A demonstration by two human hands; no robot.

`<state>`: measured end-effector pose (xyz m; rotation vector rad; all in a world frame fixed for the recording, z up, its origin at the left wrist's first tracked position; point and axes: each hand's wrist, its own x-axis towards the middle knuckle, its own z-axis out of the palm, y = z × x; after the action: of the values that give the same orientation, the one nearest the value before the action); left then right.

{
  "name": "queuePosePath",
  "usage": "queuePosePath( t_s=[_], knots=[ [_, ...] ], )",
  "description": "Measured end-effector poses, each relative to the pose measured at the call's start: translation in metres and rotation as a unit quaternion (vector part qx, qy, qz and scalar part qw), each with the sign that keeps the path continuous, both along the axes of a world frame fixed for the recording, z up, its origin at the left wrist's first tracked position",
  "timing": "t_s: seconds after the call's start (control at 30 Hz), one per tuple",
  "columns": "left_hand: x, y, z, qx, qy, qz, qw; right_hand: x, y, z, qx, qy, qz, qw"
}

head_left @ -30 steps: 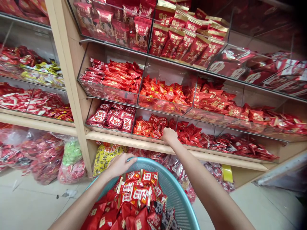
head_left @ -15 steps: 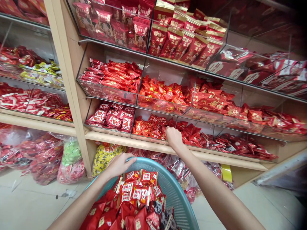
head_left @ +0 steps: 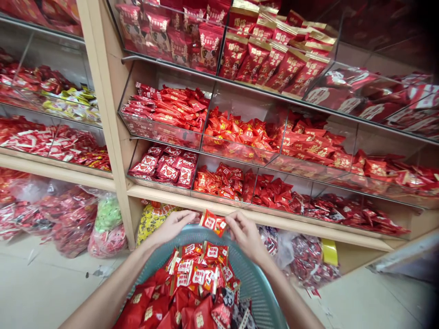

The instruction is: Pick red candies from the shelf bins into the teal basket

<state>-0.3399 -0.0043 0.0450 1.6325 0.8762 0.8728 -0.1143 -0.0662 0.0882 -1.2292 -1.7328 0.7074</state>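
My right hand [head_left: 243, 233] pinches the right end of a red wrapped candy [head_left: 213, 222] with white lettering, above the far rim of a blue-green plastic basket [head_left: 265, 278]. My left hand [head_left: 174, 226] rests at that rim on the left, its fingers stretched toward the candy's left end; whether they touch it I cannot tell. Inside the basket lies a pile of red candy packets [head_left: 202, 276], some lettered like the one in my hand, with a few black-and-white ones [head_left: 243, 315] at the lower right.
A wooden shelf unit [head_left: 164, 196] with clear-fronted bins stands ahead. Its lowest row holds red candies [head_left: 219, 180] and heart-printed packets [head_left: 168, 167]. Beneath it are plastic bags of sweets [head_left: 106, 224] on the tiled floor. A wooden upright [head_left: 103, 91] divides the shelves.
My right hand has come back from the lowest bin to above the basket's rim, now with a red candy showing in its fingers. My left hand stays at the rim.
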Motion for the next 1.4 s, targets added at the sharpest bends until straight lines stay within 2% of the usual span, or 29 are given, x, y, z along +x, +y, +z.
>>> queuePosePath(
  t_s=[0.1, 0.2, 0.37, 0.57, 0.8, 1.07, 1.23, 1.4],
  knots=[
    [-0.003, 0.0, 0.001, -0.026, -0.02, -0.001, 0.999, -0.012, -0.007, -0.023, -0.041, 0.042, 0.017, 0.998],
    [-0.003, 0.0, -0.002, -0.015, 0.0, -0.006, 1.0, -0.019, -0.007, -0.042, -0.063, 0.08, 0.022, 0.995],
    [0.0, 0.003, -0.007, -0.002, 0.002, 0.01, 1.0, -0.021, -0.006, -0.059, -0.096, 0.122, 0.024, 0.988],
    [0.001, 0.002, -0.006, -0.009, -0.003, 0.019, 1.0, -0.022, -0.011, -0.058, -0.152, 0.151, 0.045, 0.976],
    [0.001, 0.002, -0.006, -0.017, 0.008, -0.006, 1.0, -0.018, -0.008, -0.062, -0.115, 0.172, 0.019, 0.978],
    [0.004, -0.001, -0.002, -0.005, 0.016, 0.01, 1.0, -0.014, -0.005, -0.065, -0.106, 0.158, 0.016, 0.982],
    [0.005, -0.002, 0.001, -0.035, -0.003, 0.025, 0.999, -0.016, -0.006, -0.062, -0.124, 0.179, 0.017, 0.976],
    [0.004, -0.002, 0.001, -0.052, -0.013, 0.035, 0.998, -0.019, -0.009, -0.058, -0.174, 0.197, 0.039, 0.964]
  ],
)
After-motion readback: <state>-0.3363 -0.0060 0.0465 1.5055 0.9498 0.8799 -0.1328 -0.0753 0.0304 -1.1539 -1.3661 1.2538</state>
